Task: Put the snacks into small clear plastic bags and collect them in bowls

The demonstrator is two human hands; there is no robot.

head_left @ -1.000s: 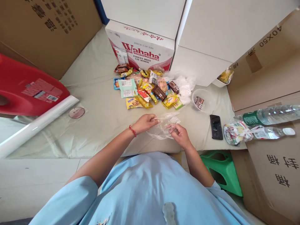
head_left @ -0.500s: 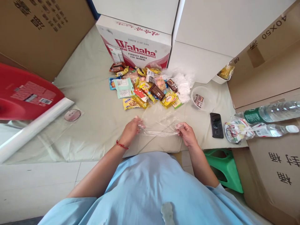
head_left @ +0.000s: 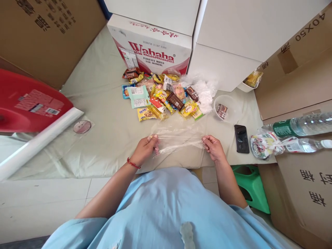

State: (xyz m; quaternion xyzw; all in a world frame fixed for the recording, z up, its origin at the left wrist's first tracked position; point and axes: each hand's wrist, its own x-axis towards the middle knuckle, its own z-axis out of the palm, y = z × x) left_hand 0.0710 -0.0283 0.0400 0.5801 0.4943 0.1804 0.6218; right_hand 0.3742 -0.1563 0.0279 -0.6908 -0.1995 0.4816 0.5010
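Note:
A clear plastic bag (head_left: 180, 141) is stretched between my hands above the covered table. My left hand (head_left: 146, 147), with a red cord at the wrist, is closed on one side of it. On the opposite side, my right hand (head_left: 213, 147) pinches the bag between thumb and fingers. Just beyond the bag lies a heap of wrapped snacks, among them a brown cocoa packet (head_left: 175, 101), a pale green packet (head_left: 138, 97) and a yellow cookie packet (head_left: 147, 114). Right of the heap, a clear round bowl (head_left: 234, 110) holds another brown cocoa packet (head_left: 221, 111).
A Wahaha carton (head_left: 153, 48) and white boxes (head_left: 223, 65) stand behind the snacks. At right are a phone (head_left: 242, 139), plastic bottles (head_left: 303, 126) and a green stool (head_left: 250, 188). A red container (head_left: 31, 103) and a plastic film roll (head_left: 41, 143) lie at left.
My hands have moved slightly apart, my right one shifting rightward. The bag between them is pulled wider and its near edge has lifted and turned.

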